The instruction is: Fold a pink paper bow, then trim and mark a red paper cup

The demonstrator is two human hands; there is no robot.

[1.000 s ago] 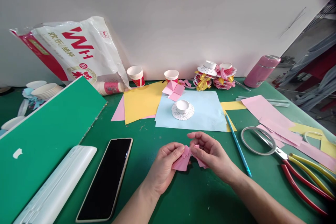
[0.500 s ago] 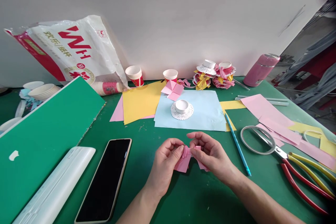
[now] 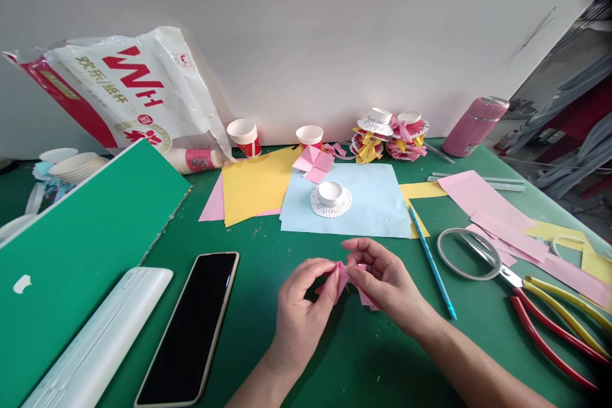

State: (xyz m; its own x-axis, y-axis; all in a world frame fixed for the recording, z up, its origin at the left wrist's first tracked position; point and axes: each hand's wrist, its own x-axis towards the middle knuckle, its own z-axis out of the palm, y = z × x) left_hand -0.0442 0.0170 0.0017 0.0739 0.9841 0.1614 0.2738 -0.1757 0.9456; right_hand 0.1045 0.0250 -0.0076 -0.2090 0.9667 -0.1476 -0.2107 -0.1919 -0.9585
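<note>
Both hands, left hand point(image 3: 301, 312) and right hand point(image 3: 382, 280), pinch a folded pink paper piece point(image 3: 347, 277) above bare green tabletop point(image 3: 268, 248), between the phone point(image 3: 191, 325) and blue pencil point(image 3: 433, 264), below the blue sheet's point(image 3: 373, 204) near edge.

Two upright paper cups point(image 3: 245, 137) point(image 3: 310, 136), one phone point(image 3: 191, 325), one scissors point(image 3: 526, 287), one pencil point(image 3: 433, 262).

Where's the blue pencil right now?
In the head view, the blue pencil lies on the green table right of centre, between the right hand and the scissors, its far end touching the light blue paper.
</note>
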